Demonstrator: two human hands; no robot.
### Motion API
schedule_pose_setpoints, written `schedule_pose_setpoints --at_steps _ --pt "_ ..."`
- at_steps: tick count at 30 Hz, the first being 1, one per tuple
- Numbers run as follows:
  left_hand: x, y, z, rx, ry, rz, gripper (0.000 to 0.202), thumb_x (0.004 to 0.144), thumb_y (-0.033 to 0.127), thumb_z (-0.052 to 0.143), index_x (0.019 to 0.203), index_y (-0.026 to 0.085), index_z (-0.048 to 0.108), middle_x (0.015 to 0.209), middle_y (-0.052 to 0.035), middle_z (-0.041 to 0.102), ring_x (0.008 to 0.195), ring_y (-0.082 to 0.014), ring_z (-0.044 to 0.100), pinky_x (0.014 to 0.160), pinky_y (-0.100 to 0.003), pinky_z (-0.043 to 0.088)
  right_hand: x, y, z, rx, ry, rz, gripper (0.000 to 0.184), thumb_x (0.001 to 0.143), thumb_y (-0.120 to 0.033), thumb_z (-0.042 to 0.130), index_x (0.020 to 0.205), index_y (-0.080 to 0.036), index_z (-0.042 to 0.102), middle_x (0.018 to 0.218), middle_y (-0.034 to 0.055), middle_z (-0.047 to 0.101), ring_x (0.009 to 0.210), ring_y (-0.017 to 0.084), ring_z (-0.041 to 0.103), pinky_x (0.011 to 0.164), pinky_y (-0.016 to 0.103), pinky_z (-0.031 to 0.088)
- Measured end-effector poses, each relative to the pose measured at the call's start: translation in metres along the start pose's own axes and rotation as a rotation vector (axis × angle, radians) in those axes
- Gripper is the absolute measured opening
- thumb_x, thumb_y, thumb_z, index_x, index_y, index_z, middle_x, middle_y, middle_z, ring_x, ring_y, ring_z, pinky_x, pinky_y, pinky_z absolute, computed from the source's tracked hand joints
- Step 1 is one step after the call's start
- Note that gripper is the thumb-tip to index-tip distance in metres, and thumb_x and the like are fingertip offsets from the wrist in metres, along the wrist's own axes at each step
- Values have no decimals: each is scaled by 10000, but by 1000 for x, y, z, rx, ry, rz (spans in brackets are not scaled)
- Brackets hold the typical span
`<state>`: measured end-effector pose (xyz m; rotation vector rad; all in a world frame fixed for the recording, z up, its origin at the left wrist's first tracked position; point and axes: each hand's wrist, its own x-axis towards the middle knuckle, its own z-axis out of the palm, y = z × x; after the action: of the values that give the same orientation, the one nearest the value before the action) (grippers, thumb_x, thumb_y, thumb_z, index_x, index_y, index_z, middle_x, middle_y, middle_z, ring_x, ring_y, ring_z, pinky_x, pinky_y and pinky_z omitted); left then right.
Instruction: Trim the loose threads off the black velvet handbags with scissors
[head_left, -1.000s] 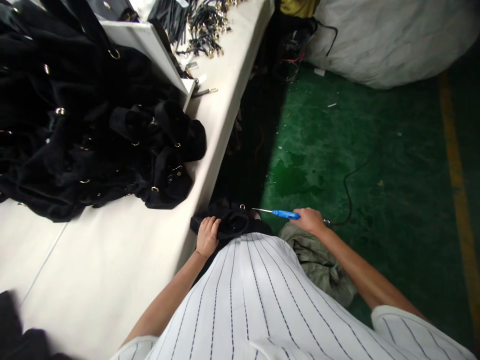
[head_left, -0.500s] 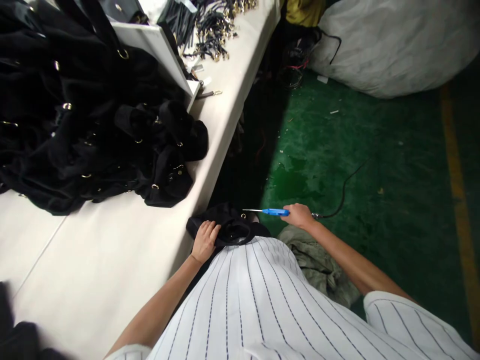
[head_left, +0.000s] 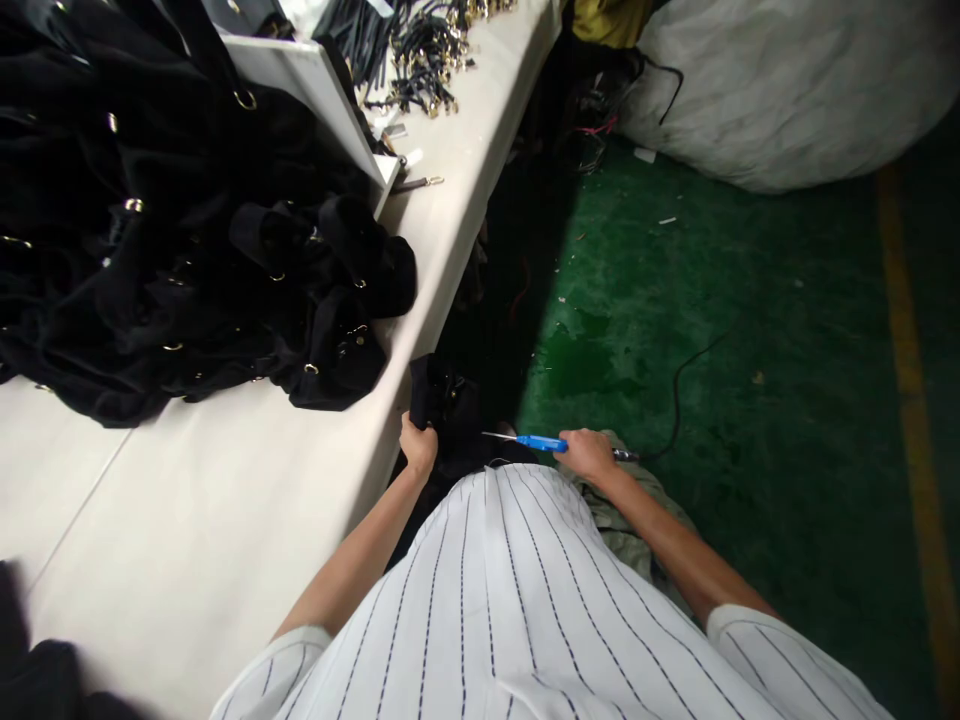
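Note:
My left hand [head_left: 418, 444] is closed on a black fabric bag [head_left: 450, 400] with small gold-coloured metal fittings, held up beside the table edge, just in front of my body. My right hand [head_left: 586, 456] is wrapped around a blue air blow gun [head_left: 543, 443]. The gun's thin metal nozzle points left at the bag, its tip close to the fabric; whether they touch I cannot tell. A black hose [head_left: 675, 410] runs from the gun's rear end over the floor. The bag's lower part blends into the dark below the table.
On the white table [head_left: 225, 540] lies a large pile of black bags [head_left: 187, 260]. Behind it stand a white board [head_left: 315, 95] and many dark straps [head_left: 420, 60] with gold-coloured clasps. A big pale sack [head_left: 787, 90] rests on the green floor [head_left: 787, 330].
My left hand has turned and lifted the bag more upright, its grip moved to the near side. The blow gun has shifted slightly left and nearer my body.

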<state>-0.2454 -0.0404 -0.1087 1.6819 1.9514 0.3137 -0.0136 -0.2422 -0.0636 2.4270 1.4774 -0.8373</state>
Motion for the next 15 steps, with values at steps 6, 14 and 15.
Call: schedule_pose_setpoints --at_steps 6,14,15 --pt "10 -1 1 -17 0 -60 382 786 173 588 1167 150 571 974 -134 693 957 -308 668 863 -421 515 -7 16 8 -3 -4 -30 233 850 -377 547 872 -205 703 869 89 721 859 254 679 679 285 435" --pt "9 -3 6 -97 10 -106 419 758 173 589 1176 149 578 1035 -118 695 983 -268 670 866 -359 534 -14 25 5 -40 -4 -58 232 861 -380 536 858 -210 693 855 89 719 836 264 682 649 291 431" --pt "9 -3 6 -103 15 -110 428 752 171 593 1179 146 578 1035 -120 695 983 -272 670 872 -365 533 -14 25 4 -50 -6 -41 233 864 -380 534 856 -209 692 850 90 718 831 266 682 647 292 430"
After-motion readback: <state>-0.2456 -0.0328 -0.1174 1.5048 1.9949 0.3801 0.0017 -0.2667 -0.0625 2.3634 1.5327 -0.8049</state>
